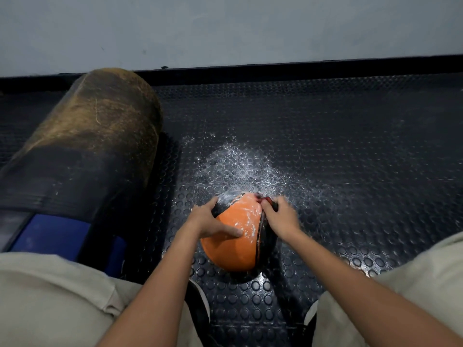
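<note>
An orange and black ball (238, 236) smeared with white powder rests on the black studded rubber floor (350, 146) between my knees. My left hand (210, 220) grips its left side, thumb laid across the orange panel. My right hand (281, 216) sits on the ball's upper right and pinches a small dark red cloth (264, 199) against the surface. That hand is slightly blurred. White powder (245, 166) is scattered on the floor just beyond the ball.
A large worn black and tan punching bag (82, 151) lies on the floor at the left, with a blue object (50, 234) at its near end. A grey wall (225, 28) runs along the back. My legs in beige trousers (50, 301) flank the ball.
</note>
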Demonstrator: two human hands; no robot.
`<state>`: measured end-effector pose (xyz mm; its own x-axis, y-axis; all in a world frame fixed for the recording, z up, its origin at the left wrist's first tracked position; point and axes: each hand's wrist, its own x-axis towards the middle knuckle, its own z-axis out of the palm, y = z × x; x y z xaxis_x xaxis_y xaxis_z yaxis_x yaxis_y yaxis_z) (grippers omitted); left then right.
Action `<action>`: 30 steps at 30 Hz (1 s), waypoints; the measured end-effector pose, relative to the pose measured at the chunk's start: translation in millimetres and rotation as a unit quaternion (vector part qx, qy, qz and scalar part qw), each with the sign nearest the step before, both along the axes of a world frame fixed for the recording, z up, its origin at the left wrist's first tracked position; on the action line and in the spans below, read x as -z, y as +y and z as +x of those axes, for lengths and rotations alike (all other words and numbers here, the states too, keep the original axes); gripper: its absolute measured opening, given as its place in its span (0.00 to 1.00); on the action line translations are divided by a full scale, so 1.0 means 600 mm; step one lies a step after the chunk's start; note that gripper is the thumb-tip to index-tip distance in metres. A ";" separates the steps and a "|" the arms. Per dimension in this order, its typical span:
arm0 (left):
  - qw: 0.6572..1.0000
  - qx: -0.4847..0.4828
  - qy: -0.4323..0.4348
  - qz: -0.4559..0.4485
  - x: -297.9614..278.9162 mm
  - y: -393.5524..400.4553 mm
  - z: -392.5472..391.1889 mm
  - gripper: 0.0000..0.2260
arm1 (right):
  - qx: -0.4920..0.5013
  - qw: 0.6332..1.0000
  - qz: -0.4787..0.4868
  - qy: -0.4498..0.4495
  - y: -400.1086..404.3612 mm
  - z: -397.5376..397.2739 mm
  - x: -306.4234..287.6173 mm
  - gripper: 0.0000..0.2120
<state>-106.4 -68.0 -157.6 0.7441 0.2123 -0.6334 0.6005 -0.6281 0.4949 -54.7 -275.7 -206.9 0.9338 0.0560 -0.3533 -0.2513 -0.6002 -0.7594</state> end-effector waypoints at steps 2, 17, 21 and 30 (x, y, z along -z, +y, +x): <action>1.000 0.004 0.000 0.001 0.001 0.000 -0.002 0.67 | 0.035 0.998 0.000 0.058 -0.011 -0.004 0.022 0.15; 1.000 0.018 -0.007 -0.002 0.002 0.004 -0.001 0.69 | 0.036 0.998 -0.001 0.054 -0.007 -0.005 0.007 0.15; 1.000 0.021 0.001 -0.005 0.001 0.006 0.004 0.69 | -0.042 0.998 0.030 -0.028 0.018 0.000 -0.022 0.12; 0.999 0.034 -0.007 -0.019 -0.005 0.007 -0.001 0.62 | 0.041 0.997 0.030 0.065 -0.008 -0.006 0.016 0.14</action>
<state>-107.1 -64.0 -154.5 0.7647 0.1372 -0.6297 0.5501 -0.6480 0.5268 -58.5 -280.7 -216.6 0.8826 0.0055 -0.4702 -0.3968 -0.5277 -0.7510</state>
